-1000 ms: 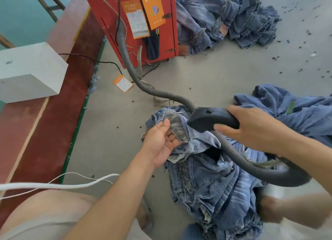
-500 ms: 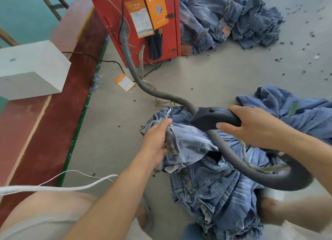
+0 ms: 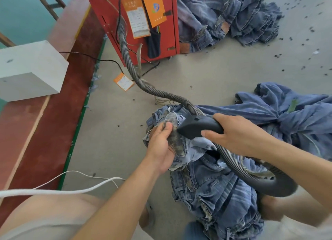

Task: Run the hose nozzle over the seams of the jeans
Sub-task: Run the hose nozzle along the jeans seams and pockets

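Note:
A heap of blue jeans lies on the grey floor in front of me. My left hand grips a turned-out, brownish seam flap of the top pair, thumb on the cloth. My right hand grips the black hose nozzle. The nozzle's tip touches the seam flap just right of my left thumb. The ribbed grey hose runs from the nozzle back to the red machine and also loops under my right forearm.
A red machine cabinet with orange tags stands at the back. More jeans lie behind it and at the right. A white block sits on a red ledge at left. White cord crosses near my knee.
My left hand regripped the jeans, pulling the seam flap up and open. My right hand brought the nozzle down left until its tip met the flap.

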`<state>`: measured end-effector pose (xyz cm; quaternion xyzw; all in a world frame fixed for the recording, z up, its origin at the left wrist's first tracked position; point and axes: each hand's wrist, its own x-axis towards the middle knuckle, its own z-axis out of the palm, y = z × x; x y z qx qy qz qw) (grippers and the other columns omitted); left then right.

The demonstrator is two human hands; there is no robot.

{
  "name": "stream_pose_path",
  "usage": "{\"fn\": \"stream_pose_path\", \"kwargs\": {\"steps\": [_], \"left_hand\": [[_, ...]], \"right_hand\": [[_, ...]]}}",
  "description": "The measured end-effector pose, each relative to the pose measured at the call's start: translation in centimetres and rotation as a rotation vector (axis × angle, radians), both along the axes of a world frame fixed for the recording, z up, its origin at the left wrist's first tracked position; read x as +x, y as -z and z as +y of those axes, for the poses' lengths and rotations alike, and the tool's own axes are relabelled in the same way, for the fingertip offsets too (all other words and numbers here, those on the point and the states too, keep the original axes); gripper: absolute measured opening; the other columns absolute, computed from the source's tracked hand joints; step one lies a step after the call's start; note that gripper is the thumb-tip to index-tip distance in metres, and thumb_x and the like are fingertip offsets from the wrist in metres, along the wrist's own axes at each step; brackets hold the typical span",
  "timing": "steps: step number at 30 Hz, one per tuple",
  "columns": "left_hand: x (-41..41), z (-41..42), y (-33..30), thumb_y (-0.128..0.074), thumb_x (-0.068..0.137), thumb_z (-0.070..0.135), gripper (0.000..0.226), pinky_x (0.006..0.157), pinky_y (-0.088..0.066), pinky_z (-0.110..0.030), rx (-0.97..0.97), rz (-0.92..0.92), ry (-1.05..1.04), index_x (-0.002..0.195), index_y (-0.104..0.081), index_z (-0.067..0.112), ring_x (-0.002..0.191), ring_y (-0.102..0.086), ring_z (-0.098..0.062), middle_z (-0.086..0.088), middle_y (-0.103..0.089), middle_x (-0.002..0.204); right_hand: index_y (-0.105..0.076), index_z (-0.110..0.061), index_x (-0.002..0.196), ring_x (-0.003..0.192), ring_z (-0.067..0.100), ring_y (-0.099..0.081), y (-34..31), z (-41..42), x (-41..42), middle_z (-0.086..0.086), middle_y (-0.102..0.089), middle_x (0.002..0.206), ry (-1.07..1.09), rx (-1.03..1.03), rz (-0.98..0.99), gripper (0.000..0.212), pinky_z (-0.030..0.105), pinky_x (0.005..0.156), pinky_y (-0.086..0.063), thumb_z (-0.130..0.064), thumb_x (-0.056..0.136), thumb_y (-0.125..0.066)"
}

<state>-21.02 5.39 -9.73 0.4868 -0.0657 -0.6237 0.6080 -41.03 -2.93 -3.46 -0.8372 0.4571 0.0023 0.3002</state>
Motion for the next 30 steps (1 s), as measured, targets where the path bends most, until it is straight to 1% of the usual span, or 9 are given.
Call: {"fn": "stream_pose_path", "kwargs": {"steps": [5,10,13,15,18,21,23,25,30], "left_hand": [[-0.5,0.4,-0.1,-0.038,0.112,0.017,0.031,0.089,-0.061,-0.038,-0.036,-0.028,0.116,0.123,-0.066,0.008,0.112,-0.072,-0.027,-0.016,-0.072,0.124],[0.0,0.1,0.0,-0.037,0.112,0.013,0.029,0.086,-0.06,-0.032,-0.071,-0.113,0.129,0.119,-0.064,0.006,0.106,-0.072,-0.023,-0.014,-0.074,0.116],[-0.4,0.4,0.3,-0.038,0.112,0.013,0.028,0.088,-0.06,-0.036,-0.081,-0.103,0.155,0.117,-0.064,0.007,0.104,-0.072,-0.023,-0.017,-0.072,0.117],[-0.6,0.6,0.4,-0.039,0.111,0.013,0.027,0.095,-0.058,-0.043,-0.089,-0.111,0.177,0.12,-0.065,0.009,0.108,-0.071,-0.027,-0.018,-0.071,0.122],[-0.7,0.6,0.4,-0.039,0.111,0.014,0.031,0.106,-0.052,-0.05,-0.092,-0.1,0.192,0.132,-0.061,0.009,0.121,-0.066,-0.032,-0.018,-0.068,0.132],[-0.4,0.5,0.2,-0.038,0.111,0.014,0.031,0.102,-0.055,-0.046,-0.095,-0.093,0.182,0.133,-0.059,0.006,0.118,-0.067,-0.03,-0.018,-0.068,0.13],[-0.3,0.5,0.2,-0.038,0.111,0.013,0.03,0.091,-0.06,-0.041,-0.105,-0.092,0.198,0.131,-0.058,0.006,0.108,-0.071,-0.026,-0.016,-0.072,0.122],[-0.4,0.5,0.3,-0.037,0.111,0.012,0.028,0.082,-0.061,-0.035,-0.112,-0.118,0.23,0.127,-0.059,0.007,0.098,-0.073,-0.021,-0.011,-0.075,0.111],[-0.5,0.8,0.7,-0.042,0.109,0.011,0.03,0.087,-0.059,-0.034,-0.137,-0.242,0.337,0.128,-0.065,0.011,0.11,-0.071,-0.023,-0.01,-0.074,0.12]], "right_hand": [[-0.055,-0.026,0.092,0.044,0.011,-0.061,-1.1,-1.8,0.1,-0.005,-0.062,0.061,0.207,0.025,-0.088,0.027,0.025,0.042,-0.044,-0.053,0.098,-0.058],[-0.058,-0.026,0.085,0.039,0.009,-0.055,-1.9,-1.3,-1.3,-0.006,-0.063,0.055,0.09,0.271,-0.096,0.031,0.027,0.044,-0.046,-0.055,0.095,-0.061],[-0.061,-0.023,0.086,0.042,0.007,-0.055,-1.1,-1.3,0.0,-0.003,-0.061,0.056,0.119,0.257,-0.093,0.033,0.034,0.049,-0.049,-0.055,0.095,-0.062],[-0.06,-0.02,0.084,0.042,0.015,-0.057,-0.8,-1.9,0.4,-0.002,-0.06,0.052,0.256,0.251,-0.168,0.032,0.039,0.049,-0.054,-0.049,0.097,-0.062],[-0.06,-0.015,0.085,0.039,0.019,-0.054,-1.0,-2.9,-1.0,-0.003,-0.056,0.048,0.405,0.355,-0.275,0.033,0.033,0.041,-0.05,-0.045,0.098,-0.065],[-0.066,-0.022,0.094,0.043,0.019,-0.058,-1.5,-2.8,-2.2,-0.004,-0.059,0.055,0.289,0.494,-0.244,0.028,0.033,0.045,-0.053,-0.05,0.095,-0.067],[-0.066,-0.027,0.091,0.047,0.021,-0.059,-1.3,-2.1,-1.7,-0.002,-0.06,0.059,0.239,0.533,-0.22,0.024,0.035,0.048,-0.055,-0.051,0.094,-0.069],[-0.064,-0.021,0.09,0.047,0.021,-0.058,-0.8,-1.9,-0.5,0.0,-0.059,0.059,0.279,0.508,-0.264,0.027,0.034,0.047,-0.054,-0.047,0.096,-0.067],[-0.065,-0.014,0.105,0.051,0.025,-0.057,-1.6,-4.4,-1.1,0.007,-0.059,0.067,0.468,0.534,-0.318,0.033,0.035,0.051,-0.054,-0.047,0.098,-0.066]]}}
